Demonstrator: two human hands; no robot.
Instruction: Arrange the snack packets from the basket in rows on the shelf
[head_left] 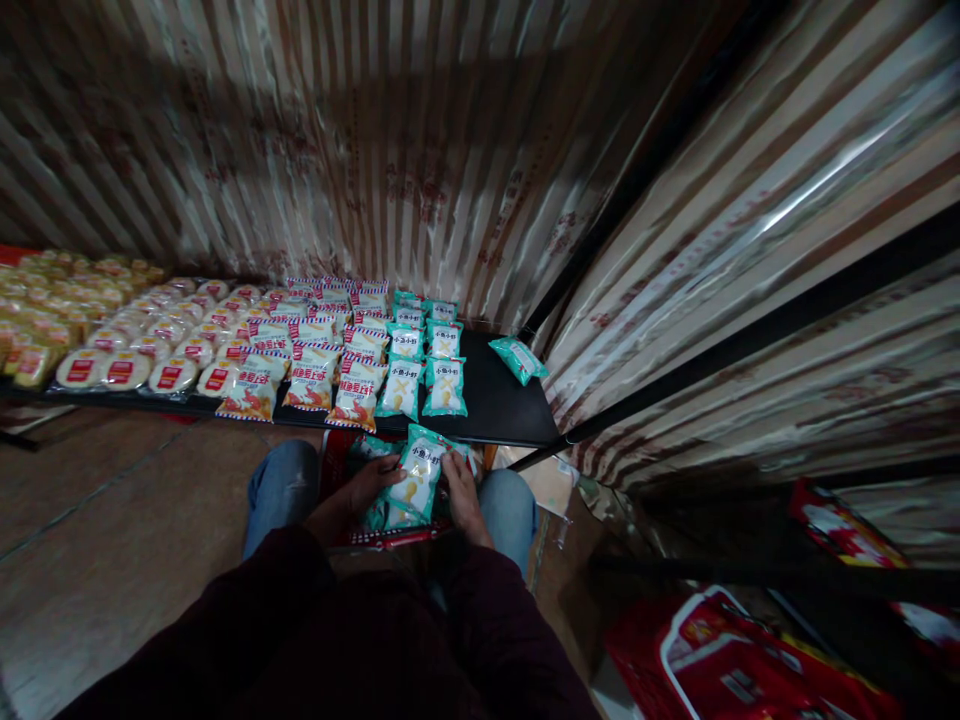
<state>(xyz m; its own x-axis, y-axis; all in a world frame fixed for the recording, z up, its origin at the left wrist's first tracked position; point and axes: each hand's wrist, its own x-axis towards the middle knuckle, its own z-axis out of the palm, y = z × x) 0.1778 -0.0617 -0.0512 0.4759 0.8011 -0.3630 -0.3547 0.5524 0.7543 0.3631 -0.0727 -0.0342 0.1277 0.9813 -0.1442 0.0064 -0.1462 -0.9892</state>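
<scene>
Both my hands grip one teal and white snack bag (417, 478) held between my knees. My left hand (371, 484) closes on its left edge and my right hand (459, 488) on its right edge. Under the bag lies a red box (390, 535) with more teal bags inside. Just beyond, on a low black shelf (501, 408), teal bags (444, 386) lie in two rows, and one loose teal bag (519, 359) sits at the shelf's right end.
Left of the teal rows are red-and-white snack bags (312, 378), round white packs (127, 369) and yellow packs (45, 305). Striped foil curtains hang behind and right. Red bags (739, 665) lie on the floor at lower right. Brown floor at left.
</scene>
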